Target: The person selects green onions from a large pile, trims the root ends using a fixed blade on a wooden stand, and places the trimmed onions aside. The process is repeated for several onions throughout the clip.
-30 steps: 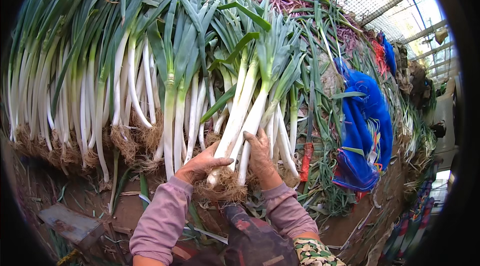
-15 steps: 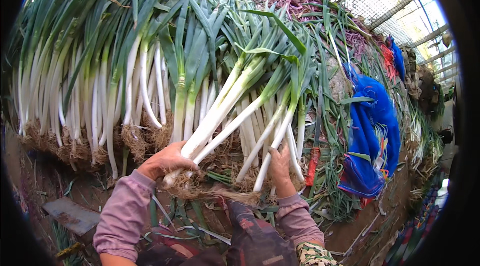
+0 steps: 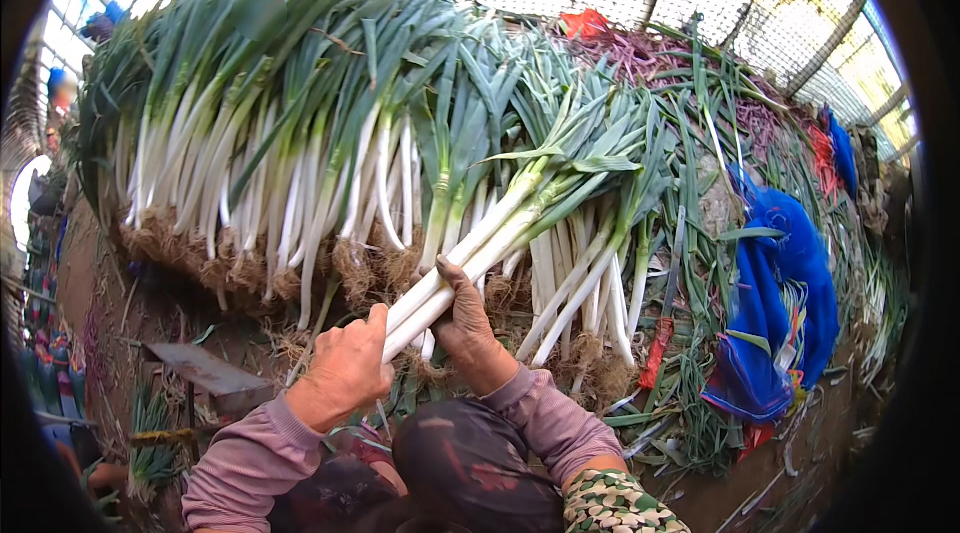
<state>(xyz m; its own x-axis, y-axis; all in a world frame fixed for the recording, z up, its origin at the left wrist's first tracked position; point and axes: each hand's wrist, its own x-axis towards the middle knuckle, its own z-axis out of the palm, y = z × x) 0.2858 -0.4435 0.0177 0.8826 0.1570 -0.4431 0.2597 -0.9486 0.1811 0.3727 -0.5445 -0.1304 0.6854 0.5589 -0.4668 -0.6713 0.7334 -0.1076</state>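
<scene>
the left hand is holding a few leeks by their lower ends in tightly curled fingers; the leeks are slanting up rightward, and the right hand is curling its partly hidden fingers around them; even support is probably preventing bruising.

The long, slender held leeks run from white shafts through pale yellow-green necks into blue-green, strap-shaped leaves. The thick row of piled leeks repeats white and green above shaggy tan-brown roots. The person's long mauve fabric sleeves carry fine stripes; a camouflage-print fabric cuff mixes green, cream and black. Dark fabric trousers show dull red blotches. The crumpled fabric sack is vivid blue, the slender wrapped handle red, the tangled thin stems purple.
</scene>
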